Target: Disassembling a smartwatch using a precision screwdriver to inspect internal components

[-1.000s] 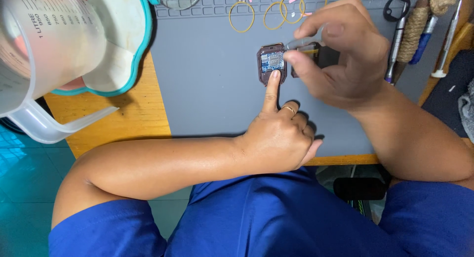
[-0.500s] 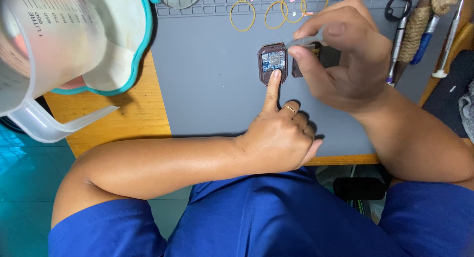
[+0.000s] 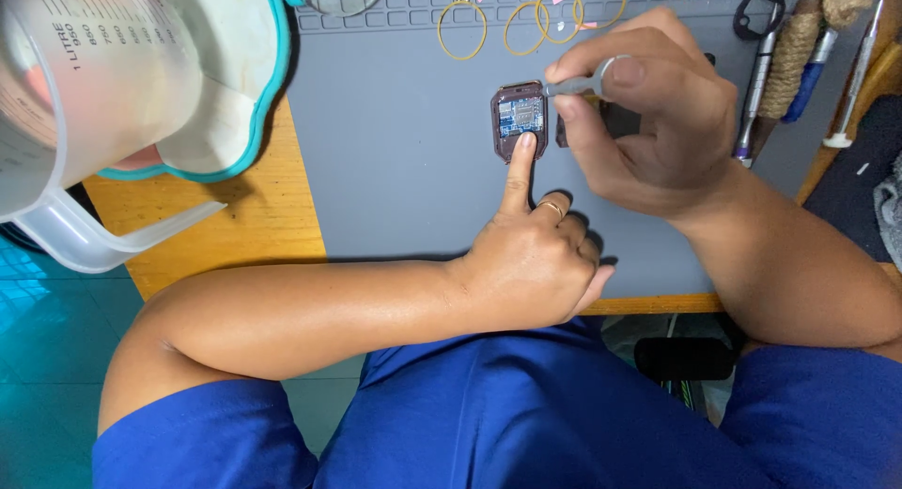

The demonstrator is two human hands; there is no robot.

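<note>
Grey mat: a soft grey work mat covers the wooden surface, and everything in play sits on it.
Device: a small dark rounded-rectangular gadget, back cover off, blue circuit board showing, lies flat just beyond the left fingertip.
Left hand: the left hand is curled into a loose fist with only the forefinger straight, tip pressing on the near edge of the gadget, pinning it down. It grips nothing.
Right hand: the right hand pinches a slim grey metal tool between thumb and forefinger, narrow grip, the tool's tip reaching the gadget's far right corner.
Key relation: the gadget sits directly ahead of the left forefinger and just to the left of the right hand; both touch it, the left from the near side, the right through the tool.
Axis: the gadget's long axis runs away from the person, roughly in line with the left forefinger; the tool lies crosswise to it.
Around: yellow rubber bands lie beyond the gadget; hand tools rest right of the right hand; a clear measuring jug stands well off to the left.
</note>
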